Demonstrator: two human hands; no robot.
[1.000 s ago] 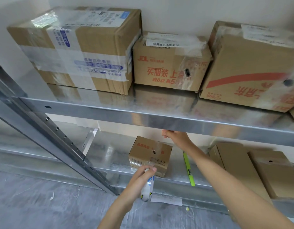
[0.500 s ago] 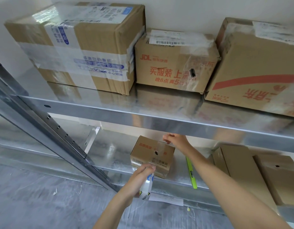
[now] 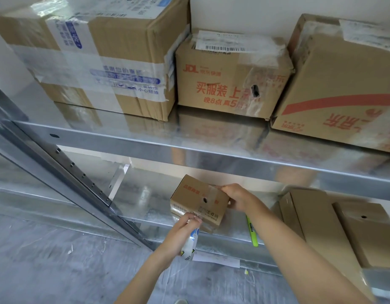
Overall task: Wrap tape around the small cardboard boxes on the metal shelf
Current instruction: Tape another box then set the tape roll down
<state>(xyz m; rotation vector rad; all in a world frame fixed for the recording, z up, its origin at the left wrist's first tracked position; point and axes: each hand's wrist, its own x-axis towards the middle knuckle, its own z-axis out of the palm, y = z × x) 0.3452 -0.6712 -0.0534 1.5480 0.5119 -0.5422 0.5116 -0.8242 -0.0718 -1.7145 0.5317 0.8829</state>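
A small cardboard box with red print and a round hole stands on the lower metal shelf. My right hand grips its top right corner, fingers curled over the edge. My left hand holds a roll of clear tape at the box's front lower edge, and clear tape runs up across the box's face.
Three larger taped boxes sit on the upper shelf. Flat cardboard boxes lie to the right on the lower shelf, a yellow-green cutter beside the small box. A slanted metal upright stands left. A paper slip hangs below.
My right hand came down from under the upper shelf and took hold of the small box's top right corner. My left hand with the tape roll rose to the box's front edge.
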